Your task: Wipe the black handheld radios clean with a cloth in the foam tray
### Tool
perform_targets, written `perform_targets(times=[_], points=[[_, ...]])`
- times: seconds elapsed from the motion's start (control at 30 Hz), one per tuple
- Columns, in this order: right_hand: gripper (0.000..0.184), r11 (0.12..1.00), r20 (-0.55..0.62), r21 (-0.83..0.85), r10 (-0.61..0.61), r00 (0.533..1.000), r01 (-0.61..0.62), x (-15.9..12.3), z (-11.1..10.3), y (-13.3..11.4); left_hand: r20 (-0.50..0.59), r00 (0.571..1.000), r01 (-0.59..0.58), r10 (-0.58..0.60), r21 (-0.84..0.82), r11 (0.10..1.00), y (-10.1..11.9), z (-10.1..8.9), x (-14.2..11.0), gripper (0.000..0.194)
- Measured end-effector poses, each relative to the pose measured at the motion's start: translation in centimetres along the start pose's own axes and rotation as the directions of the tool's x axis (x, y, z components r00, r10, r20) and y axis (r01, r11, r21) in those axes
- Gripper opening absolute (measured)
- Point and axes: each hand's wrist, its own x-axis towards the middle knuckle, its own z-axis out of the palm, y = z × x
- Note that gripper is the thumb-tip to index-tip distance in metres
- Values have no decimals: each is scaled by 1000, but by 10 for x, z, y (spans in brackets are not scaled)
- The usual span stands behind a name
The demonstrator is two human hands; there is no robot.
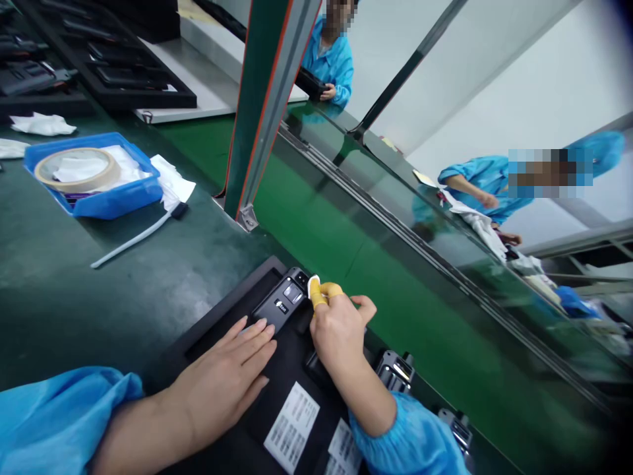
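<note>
A black handheld device [280,305], with a lens at its top end and white lettering on its back, lies in a black foam tray [217,316]. My left hand [222,376] rests with fingers stretched out, the tips touching the device's lower part. At its top corner my right hand [341,323], with yellow covers on some fingers, pinches a small white wipe [314,286] against the edge. Further devices, such as a grey and black one [395,371], sit along the tray, partly hidden by my right arm. White barcode labels [293,425] lie on the foam.
A blue bin [113,201] with a tape roll [76,169] and white wipes stands at left, near a grey-handled brush [133,241]. A metal post [267,105] rises beside the green conveyor belt [341,251]. Two people in blue work across it. More trays of devices [123,72] are behind.
</note>
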Motion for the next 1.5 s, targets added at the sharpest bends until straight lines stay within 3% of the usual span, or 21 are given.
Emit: perform_targets(times=[0.2,0.43,0.57,0.77,1.0,1.13,1.33,1.5], points=[[26,999,32,11,41,999,-41,-12,-15,10,49,999,14,-15,19,1000,3,-2,0,36],[28,963,61,189,-206,977,191,6,-23,-31,47,999,14,-15,7,1000,5,-4,1,36],[25,954,93,182,-258,962,239,-9,-24,-27,51,999,15,-15,-7,1000,4,-4,1,35],[30,993,139,84,-92,986,81,-31,-32,2,31,999,32,-31,-33,999,5,-1,2,35],[28,993,106,24,-116,988,114,17,-23,6,38,999,13,-12,-18,1000,3,-3,2,34],[33,996,45,-76,-41,998,44,33,-13,15,33,999,4,-4,-13,1000,2,-4,2,35],[29,989,80,10,-151,985,151,34,-7,2,42,999,17,-16,-28,999,0,-2,1,36],[34,997,73,5,-81,994,80,20,-4,-4,27,999,30,-28,-71,997,-1,1,0,36]])
